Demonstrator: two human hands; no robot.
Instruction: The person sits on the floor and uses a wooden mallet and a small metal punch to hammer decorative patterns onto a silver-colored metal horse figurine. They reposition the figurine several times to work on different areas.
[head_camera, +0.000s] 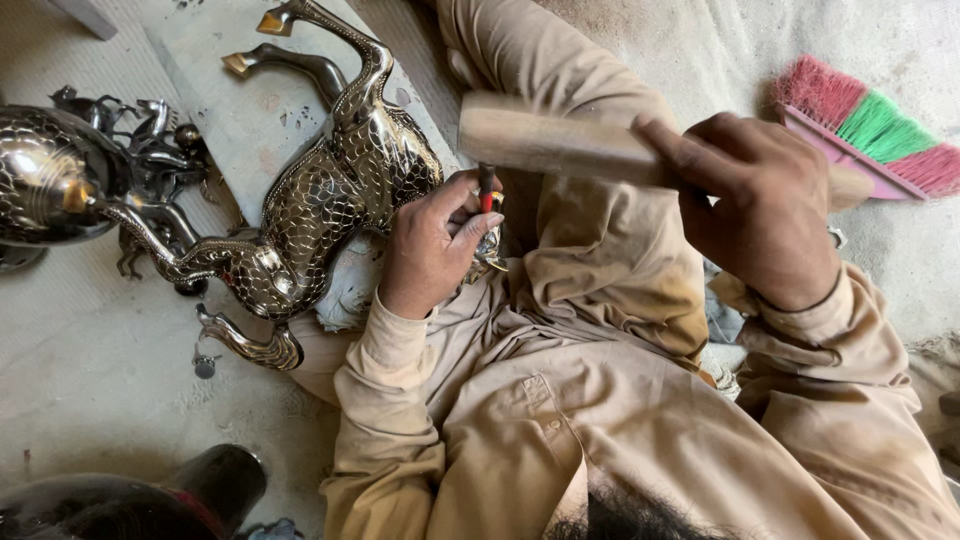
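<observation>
Wooden mallet (560, 140) gripped in right hand (765, 210), raised at two o'clock. Left hand (432, 245) pinched around small chisel (487, 186) (red-tipped), centre. Shiny engraved metal horse (320, 195) lying at ten o'clock across grey slab (215, 90). Broom (870, 125) at upper right edge; bare floor (90, 370) toward eight o'clock.

The floor (90, 380) is pale, dusty and gritty. A grey stone slab (240, 110) lies flat on it, and everything else is placed from that slab. Just left of the slab sits a heap of small dark metal pieces (150, 140), with a round engraved metal pot (45, 175) beyond them. Below the slab, a small round metal bit (204, 366) rests on the floor. Far to the slab's right lies a broom (870, 125) with pink and green bristles.
</observation>
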